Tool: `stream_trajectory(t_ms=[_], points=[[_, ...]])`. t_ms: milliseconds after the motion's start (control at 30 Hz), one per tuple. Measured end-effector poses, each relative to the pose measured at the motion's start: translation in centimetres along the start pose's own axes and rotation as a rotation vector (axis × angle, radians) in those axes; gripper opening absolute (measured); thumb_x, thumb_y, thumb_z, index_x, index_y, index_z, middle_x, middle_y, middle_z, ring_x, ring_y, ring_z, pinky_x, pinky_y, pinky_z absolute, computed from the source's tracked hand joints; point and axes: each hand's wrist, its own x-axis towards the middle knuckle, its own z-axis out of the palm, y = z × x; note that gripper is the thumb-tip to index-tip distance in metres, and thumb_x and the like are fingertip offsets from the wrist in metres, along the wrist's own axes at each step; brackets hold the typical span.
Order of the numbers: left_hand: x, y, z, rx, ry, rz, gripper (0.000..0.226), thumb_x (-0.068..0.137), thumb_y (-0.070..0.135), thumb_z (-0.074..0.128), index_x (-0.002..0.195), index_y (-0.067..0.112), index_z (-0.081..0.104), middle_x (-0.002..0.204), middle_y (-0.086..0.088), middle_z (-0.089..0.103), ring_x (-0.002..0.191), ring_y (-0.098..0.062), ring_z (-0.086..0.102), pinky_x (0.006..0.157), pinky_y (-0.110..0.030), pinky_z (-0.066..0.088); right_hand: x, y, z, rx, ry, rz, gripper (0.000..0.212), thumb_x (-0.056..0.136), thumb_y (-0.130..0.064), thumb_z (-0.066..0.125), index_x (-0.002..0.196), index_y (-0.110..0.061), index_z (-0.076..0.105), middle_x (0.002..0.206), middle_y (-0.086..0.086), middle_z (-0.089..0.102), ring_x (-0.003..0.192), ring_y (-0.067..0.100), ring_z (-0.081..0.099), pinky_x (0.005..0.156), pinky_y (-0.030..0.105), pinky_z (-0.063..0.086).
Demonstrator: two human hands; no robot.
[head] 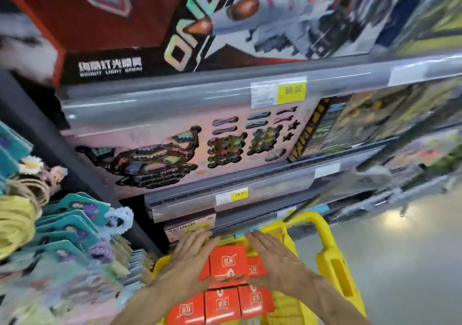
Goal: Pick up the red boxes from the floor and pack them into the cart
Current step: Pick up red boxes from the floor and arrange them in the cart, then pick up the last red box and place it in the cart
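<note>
A yellow cart (332, 257) stands low in the view, in front of a shop shelf. Several red boxes with white logos lie inside it. A top red box (228, 262) sits between my two palms, above a lower row of red boxes (222, 304). My left hand (190, 262) presses flat against its left side, fingers straight. On the box's right side lies my right hand (272, 259), also flat, fingers extended. The floor around the cart's base is hidden from view.
Grey shelves (225, 92) with toy packages and yellow price tags (290, 91) rise right behind the cart. Hanging teal cards and hair accessories (75, 222) crowd the left. Shiny grey floor (405, 257) lies to the right of the cart.
</note>
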Motion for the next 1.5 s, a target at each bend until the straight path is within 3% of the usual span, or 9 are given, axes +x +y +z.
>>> stream_trajectory(t_ms=[133, 300, 400, 500, 567, 733, 900, 1233, 1500], points=[[1.2, 6.8, -5.4, 0.042, 0.071, 0.191, 0.09, 0.074, 0.069, 0.042, 0.153, 0.035, 0.012, 0.157, 0.007, 0.014, 0.147, -0.017, 0.003, 0.118, -0.033, -0.003, -8.6, -0.3, -6.6, 0.021, 0.138, 0.128, 0.115, 0.07, -0.092, 0.021, 0.156, -0.016, 0.016, 0.161, 0.002, 0.023, 0.149, 0.015, 0.016, 0.119, 0.02, 0.0], [2.9, 17.6, -9.9, 0.087, 0.035, 0.46, 0.089, 0.068, 0.056, 0.063, 0.148, 0.033, 0.031, 0.151, 0.004, 0.036, 0.143, -0.021, 0.025, 0.114, -0.033, 0.01, -21.5, -0.4, -12.4, 0.036, 0.21, 0.295, 0.095, 0.08, -0.075, 0.051, 0.154, -0.024, 0.017, 0.157, 0.001, 0.032, 0.146, 0.014, 0.019, 0.123, 0.032, 0.009], [4.8, 24.8, -11.5, 0.087, 0.068, 0.615, 0.087, 0.071, 0.056, 0.061, 0.149, 0.032, 0.03, 0.156, 0.002, 0.03, 0.147, -0.021, 0.019, 0.116, -0.035, 0.01, -28.7, -0.6, -15.5, 0.062, 0.26, 0.475, 0.084, 0.087, -0.08, 0.021, 0.139, -0.018, 0.045, 0.136, 0.0, 0.059, 0.126, 0.014, 0.041, 0.111, 0.017, 0.016], [6.8, 33.1, -13.1, 0.094, 0.079, 0.791, 0.086, 0.07, 0.06, 0.061, 0.146, 0.027, 0.036, 0.154, 0.0, 0.035, 0.146, -0.024, 0.023, 0.118, -0.037, 0.016, -36.6, 0.9, -17.3, 0.058, 0.378, 0.574, 0.102, 0.078, -0.084, 0.041, 0.153, -0.015, 0.03, 0.156, 0.005, 0.033, 0.143, 0.021, 0.026, 0.11, 0.014, 0.003], [8.3, 38.6, -13.6, 0.107, 0.088, 0.89, 0.088, 0.07, 0.062, 0.062, 0.145, 0.023, 0.039, 0.152, -0.001, 0.037, 0.144, -0.022, 0.023, 0.117, -0.035, 0.017, -41.4, 2.4, -17.7, 0.04, 0.487, 0.63, 0.115, 0.069, -0.093, 0.031, 0.155, -0.016, 0.024, 0.159, 0.005, 0.028, 0.147, 0.023, 0.024, 0.114, 0.019, 0.007], [11.4, 51.6, -12.2, 0.17, 0.023, 1.053, 0.091, 0.068, 0.071, 0.056, 0.141, 0.018, 0.042, 0.14, -0.007, 0.049, 0.132, -0.025, 0.04, 0.112, -0.032, 0.021, -53.0, 6.1, -18.8, 0.005, 0.607, 0.866, 0.099, 0.084, -0.068, 0.058, 0.157, -0.018, 0.014, 0.163, 0.003, 0.019, 0.148, 0.02, 0.019, 0.116, 0.024, 0.011], [13.3, 65.4, -9.6, 0.153, 0.014, 1.124, 0.081, 0.069, 0.072, 0.049, 0.132, 0.021, 0.045, 0.128, -0.007, 0.062, 0.116, -0.026, 0.062, 0.09, -0.042, 0.053, -63.1, 11.9, -18.4, 0.042, 0.65, 0.996, 0.098, 0.084, -0.066, 0.061, 0.157, -0.02, 0.013, 0.16, 0.001, 0.026, 0.144, 0.019, 0.028, 0.115, 0.026, 0.021], [21.7, 86.3, -2.9, 0.092, 0.01, 1.188, 0.086, 0.078, 0.068, 0.053, 0.15, 0.025, 0.031, 0.155, -0.001, 0.032, 0.143, -0.023, 0.028, 0.116, -0.036, 0.023, -79.2, 26.6, -20.1, -0.03, 0.692, 1.12, 0.096, 0.083, -0.067, 0.059, 0.155, -0.016, 0.022, 0.157, 0.004, 0.032, 0.144, 0.018, 0.028, 0.118, 0.028, 0.023], [35.0, 98.8, 1.6, 0.076, 0.003, 1.234, 0.085, 0.08, 0.068, 0.053, 0.149, 0.026, 0.029, 0.153, -0.001, 0.032, 0.142, -0.021, 0.027, 0.116, -0.039, 0.025, -85.3, 42.6, -22.3, -0.04, 0.707, 1.172, 0.095, 0.081, -0.071, 0.056, 0.153, -0.015, 0.028, 0.154, 0.003, 0.037, 0.141, 0.018, 0.033, 0.117, 0.028, 0.025]])
